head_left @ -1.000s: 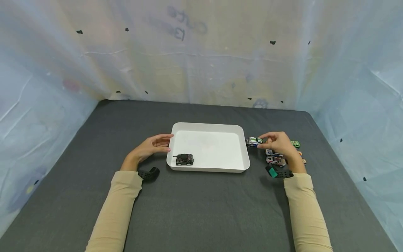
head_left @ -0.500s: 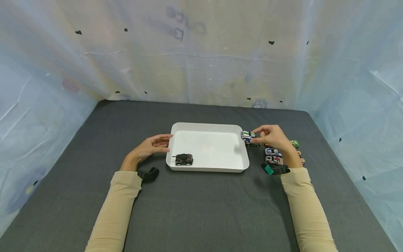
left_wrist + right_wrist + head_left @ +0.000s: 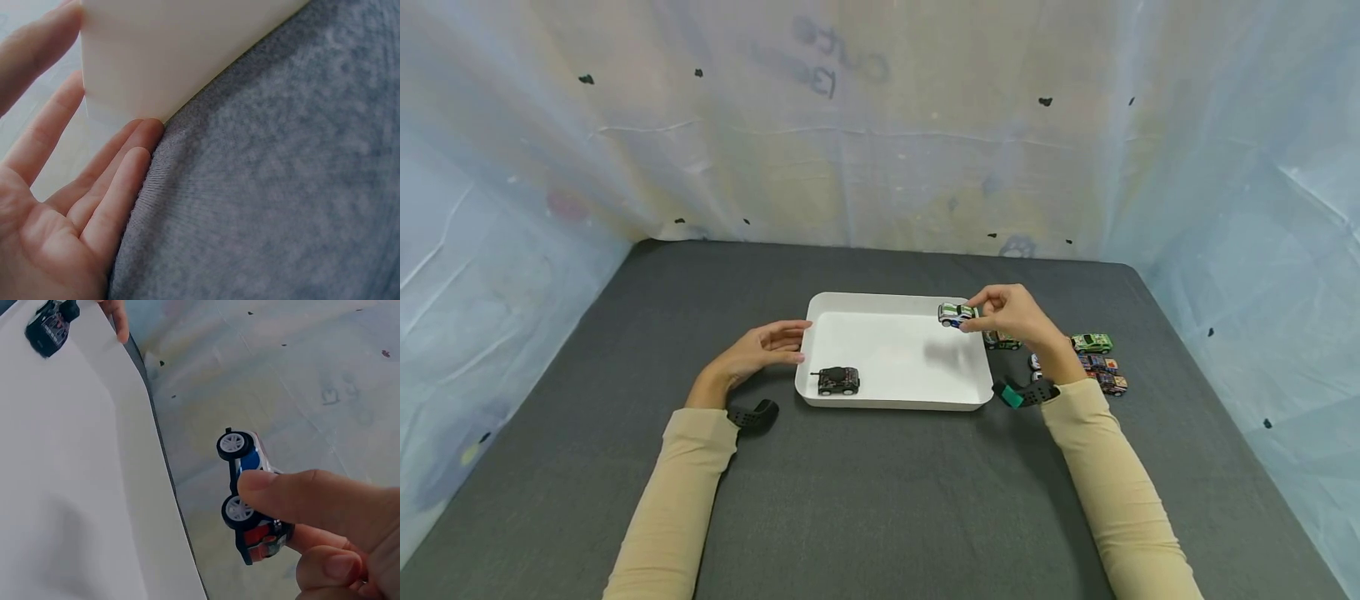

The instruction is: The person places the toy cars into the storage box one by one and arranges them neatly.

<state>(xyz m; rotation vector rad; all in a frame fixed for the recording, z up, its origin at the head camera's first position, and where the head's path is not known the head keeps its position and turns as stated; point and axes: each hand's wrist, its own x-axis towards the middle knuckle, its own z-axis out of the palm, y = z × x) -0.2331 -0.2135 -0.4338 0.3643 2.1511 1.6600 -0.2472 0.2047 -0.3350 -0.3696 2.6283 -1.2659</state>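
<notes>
My right hand [image 3: 1009, 315] pinches a small green-and-white toy car [image 3: 957, 315] between thumb and fingers. It holds the car above the right end of a white rectangular tray [image 3: 895, 402], whose floor carries a shadow below it. In the right wrist view the toy car [image 3: 240, 487] shows its pale-spoked wheels and a red-and-black end. A black toy car [image 3: 838, 381] with a rod sticking out stands in the tray's front left corner. At the tray's left side, my left hand [image 3: 769, 343] touches the edge. Its fingers [image 3: 122, 187] lie mostly straight against the tray wall in the left wrist view.
Right of the tray, several toy cars sit on the dark grey cloth [image 3: 895, 500]: a green one [image 3: 1092, 342], a dark one [image 3: 1112, 383] and others partly behind my right forearm. Another toy car [image 3: 1002, 341] is close to the tray's right wall. Pale sheeting [image 3: 880, 167] surrounds the table.
My right hand has lifted the green-and-white toy car from beside the tray and carried it left over the tray's right end. The left hand and black car have stayed put.
</notes>
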